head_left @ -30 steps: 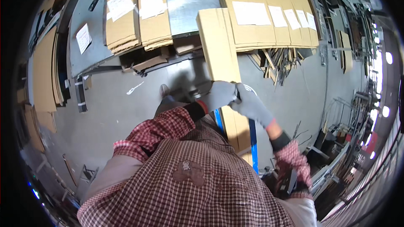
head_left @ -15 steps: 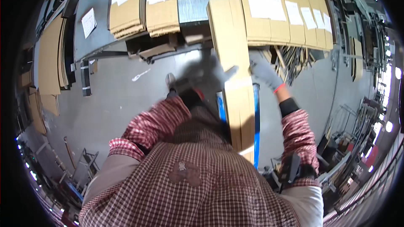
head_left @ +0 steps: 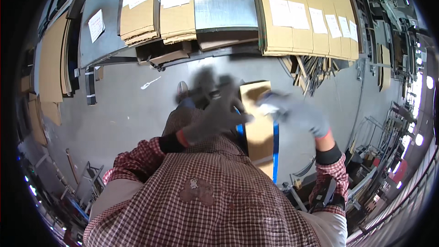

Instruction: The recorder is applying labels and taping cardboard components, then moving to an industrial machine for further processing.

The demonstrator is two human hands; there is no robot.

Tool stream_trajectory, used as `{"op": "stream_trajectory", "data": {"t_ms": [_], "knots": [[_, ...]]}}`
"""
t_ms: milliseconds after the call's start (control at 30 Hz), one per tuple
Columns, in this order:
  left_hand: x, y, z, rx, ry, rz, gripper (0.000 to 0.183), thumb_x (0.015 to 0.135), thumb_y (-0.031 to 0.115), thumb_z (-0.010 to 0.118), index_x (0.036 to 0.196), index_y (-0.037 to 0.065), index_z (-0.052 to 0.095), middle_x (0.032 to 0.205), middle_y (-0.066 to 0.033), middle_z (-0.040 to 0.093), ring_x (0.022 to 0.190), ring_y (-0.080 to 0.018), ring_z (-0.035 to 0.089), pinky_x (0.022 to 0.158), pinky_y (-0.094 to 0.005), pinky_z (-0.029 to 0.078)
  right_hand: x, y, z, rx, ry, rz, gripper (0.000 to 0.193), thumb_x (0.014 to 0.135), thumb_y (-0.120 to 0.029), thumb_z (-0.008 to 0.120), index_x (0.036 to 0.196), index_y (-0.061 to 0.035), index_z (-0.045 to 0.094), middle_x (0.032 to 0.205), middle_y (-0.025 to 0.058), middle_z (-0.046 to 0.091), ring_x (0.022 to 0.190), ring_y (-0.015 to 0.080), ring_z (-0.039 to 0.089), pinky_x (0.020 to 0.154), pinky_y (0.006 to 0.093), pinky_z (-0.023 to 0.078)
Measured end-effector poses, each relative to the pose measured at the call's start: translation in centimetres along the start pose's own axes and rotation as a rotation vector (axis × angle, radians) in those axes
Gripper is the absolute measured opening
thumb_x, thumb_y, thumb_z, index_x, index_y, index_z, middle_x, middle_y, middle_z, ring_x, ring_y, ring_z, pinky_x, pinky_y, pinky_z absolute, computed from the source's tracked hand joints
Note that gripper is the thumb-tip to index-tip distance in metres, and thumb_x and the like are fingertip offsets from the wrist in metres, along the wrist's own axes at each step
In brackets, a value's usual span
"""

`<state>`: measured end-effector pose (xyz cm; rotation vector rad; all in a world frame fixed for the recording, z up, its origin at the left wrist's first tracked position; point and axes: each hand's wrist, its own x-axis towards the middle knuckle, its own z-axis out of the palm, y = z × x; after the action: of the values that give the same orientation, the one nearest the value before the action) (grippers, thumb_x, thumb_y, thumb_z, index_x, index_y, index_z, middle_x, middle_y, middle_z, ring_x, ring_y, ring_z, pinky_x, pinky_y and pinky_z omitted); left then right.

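Observation:
A long tan cardboard piece (head_left: 259, 142) lies in front of me, slightly right of my body, on a blue-edged support (head_left: 275, 148). My left hand (head_left: 215, 118), in a grey glove, hovers at its left side with fingers apart and nothing in them. Over the cardboard's far part is my right hand (head_left: 297, 112), also gloved in grey. Motion smears its fingers, and a bright white patch shows at their tips. I cannot make out whether that patch is a held thing or light on the glove.
Ahead stands a table (head_left: 224, 4) with a bare metallic top section. Flat cardboard stacks (head_left: 302, 39) with white papers lie on it to the right, and more stacks (head_left: 177, 20) to the left. Thin dark strips (head_left: 313, 71) jut out beneath. Racks and metal frames line both sides.
The cardboard's far end has come back from the table edge toward me. My left hand has drawn nearer to my body with its fingers spread; my right hand has moved nearer and over the cardboard.

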<state>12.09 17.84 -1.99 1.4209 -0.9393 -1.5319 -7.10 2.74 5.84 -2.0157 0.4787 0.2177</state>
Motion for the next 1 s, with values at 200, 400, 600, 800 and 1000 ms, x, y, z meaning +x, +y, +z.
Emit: {"op": "stream_trajectory", "data": {"t_ms": [200, 400, 600, 800, 1000], "knots": [[-0.7, 0.1, -1.9, -0.309, -0.045, -0.147, 0.062, 0.082, 0.006, 0.068, 0.138, -0.003, 0.042, 0.08, -0.0034, 0.06, 0.067, -0.0064, 0.054, 0.058, -0.0228, 0.045, -0.3, 3.6, -3.2, -0.007, -0.058, 0.022, 0.032, 0.084, -0.01, 0.062, 0.116, -0.0059, 0.066, 0.099, 0.0156, 0.07, 0.081, 0.0305, 0.068, 0.075, 0.0345, 0.054], [9.4, -17.4, 4.3, 0.307, -0.037, -0.238, 0.04, 0.085, 0.005, 0.062, 0.123, -0.002, 0.056, 0.095, -0.0172, 0.068, 0.078, -0.0242, 0.063, 0.066, -0.0351, 0.052, 4.7, 22.1, 5.3, 0.403, -0.114, 0.362, 0.024, 0.082, -0.016, 0.067, 0.099, 0.0001, 0.07, 0.089, 0.0114, 0.072, 0.077, 0.0172, 0.066, 0.075, 0.0299, 0.053], [11.4, -21.8, 2.5, 0.205, -0.41, 0.182, 0.038, 0.089, 0.017, 0.058, 0.123, -0.001, 0.056, 0.109, -0.0143, 0.065, 0.093, -0.0281, 0.061, 0.084, -0.0385, 0.048, 4.1, 13.7, 6.4, 0.318, 0.777, 0.547, 0.041, 0.082, -0.013, 0.069, 0.116, 0.0051, 0.058, 0.107, 0.0133, 0.066, 0.095, 0.0197, 0.061, 0.085, 0.0315, 0.05], [8.2, -18.1, -2.8, 0.387, -0.309, 0.332, 0.033, 0.091, 0.026, 0.06, 0.121, 0.012, 0.059, 0.096, -0.0115, 0.066, 0.088, -0.0197, 0.064, 0.074, -0.0378, 0.051, 5.0, 3.7, 13.7, -0.586, 0.713, 0.772, 0.096, 0.06, -0.051, 0.074, 0.139, -0.0075, 0.042, 0.138, 0.0306, 0.036, 0.123, 0.0521, 0.037, 0.101, 0.0622, 0.03], [6.4, -6.1, -0.3, 0.037, -0.476, 0.384, 0.021, 0.086, 0.017, 0.068, 0.1, 0.001, 0.066, 0.084, -0.0062, 0.067, 0.076, -0.0115, 0.061, 0.072, -0.0305, 0.049, 3.6, 5.4, 14.4, -0.705, 0.767, 0.741, 0.086, 0.069, -0.04, 0.073, 0.14, -0.0034, 0.041, 0.135, 0.0252, 0.044, 0.119, 0.0399, 0.046, 0.098, 0.0533, 0.037]]}}
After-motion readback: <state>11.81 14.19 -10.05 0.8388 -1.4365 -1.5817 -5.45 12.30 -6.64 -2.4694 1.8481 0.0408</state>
